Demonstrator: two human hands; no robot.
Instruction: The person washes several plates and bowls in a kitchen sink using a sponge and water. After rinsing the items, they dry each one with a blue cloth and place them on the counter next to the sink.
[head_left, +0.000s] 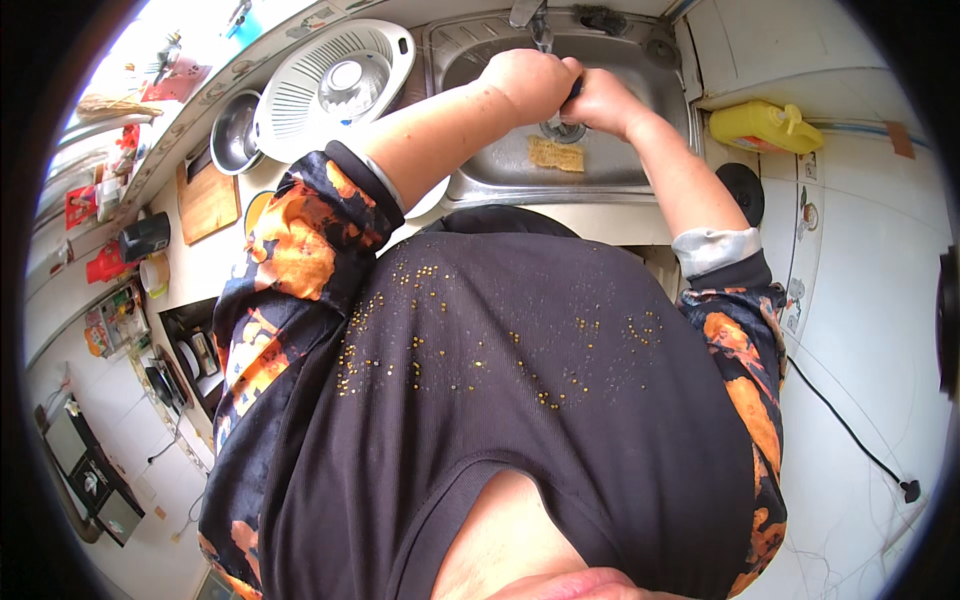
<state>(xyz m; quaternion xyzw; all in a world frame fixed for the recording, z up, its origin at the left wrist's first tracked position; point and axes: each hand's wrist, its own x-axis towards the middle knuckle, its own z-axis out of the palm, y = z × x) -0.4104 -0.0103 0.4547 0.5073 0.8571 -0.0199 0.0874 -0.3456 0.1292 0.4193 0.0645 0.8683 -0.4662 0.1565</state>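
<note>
My left hand (534, 84) and my right hand (604, 102) meet over the stainless steel sink (480, 176), just below the faucet (534, 24). Fingers of both hands are curled around a small dark object (576, 88), mostly hidden between them; I cannot tell what it is. A shiny strip, perhaps water or metal, shows beneath the hands. Below them is the metal drain strainer (562, 132). A wet yellow sponge (556, 154) lies flat on the sink floor, apart from both hands.
Left of the sink stand a white colander (289, 105) holding a clear bowl (352, 84), a steel bowl (236, 133) and a wooden cutting board (208, 196). To the right lie a yellow pump bottle (765, 127) and a round black lid-like thing (740, 193).
</note>
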